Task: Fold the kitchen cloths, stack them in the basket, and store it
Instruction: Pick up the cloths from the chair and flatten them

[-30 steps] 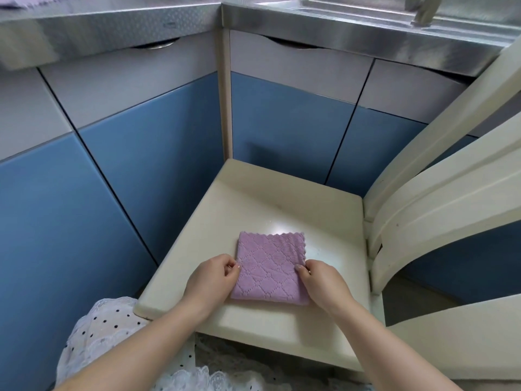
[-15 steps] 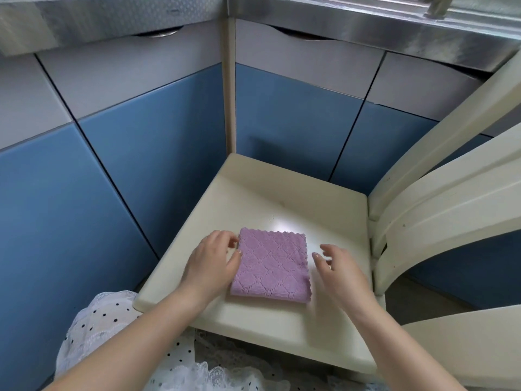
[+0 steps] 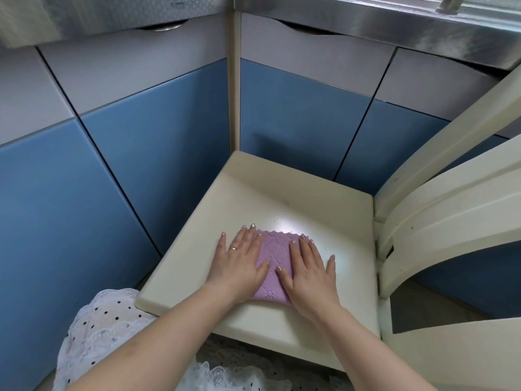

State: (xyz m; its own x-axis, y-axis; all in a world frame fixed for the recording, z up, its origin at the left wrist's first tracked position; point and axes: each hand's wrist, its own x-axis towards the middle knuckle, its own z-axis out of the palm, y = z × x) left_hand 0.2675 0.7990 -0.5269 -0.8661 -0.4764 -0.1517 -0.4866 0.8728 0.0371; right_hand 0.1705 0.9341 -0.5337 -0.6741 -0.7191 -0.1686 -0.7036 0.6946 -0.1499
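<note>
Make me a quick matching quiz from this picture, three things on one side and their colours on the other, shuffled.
Things:
1. folded cloth
2. chair seat
3. lower cabinet doors

Colours:
A. blue
B. purple
C. cream

Pairs: 1-B, 2-C, 3-A

The left hand and right hand both press flat on the cloth.

A cream-painted wooden chair (image 3: pixel 282 198) with curved back slats stands in the corner of a kitchen, close against glossy blue-and-grey cabinet doors (image 3: pixel 141 153). A brushed stainless-steel countertop (image 3: pixel 366 26) runs above the cabinets. A bright patch of light falls on the chair seat.
</note>
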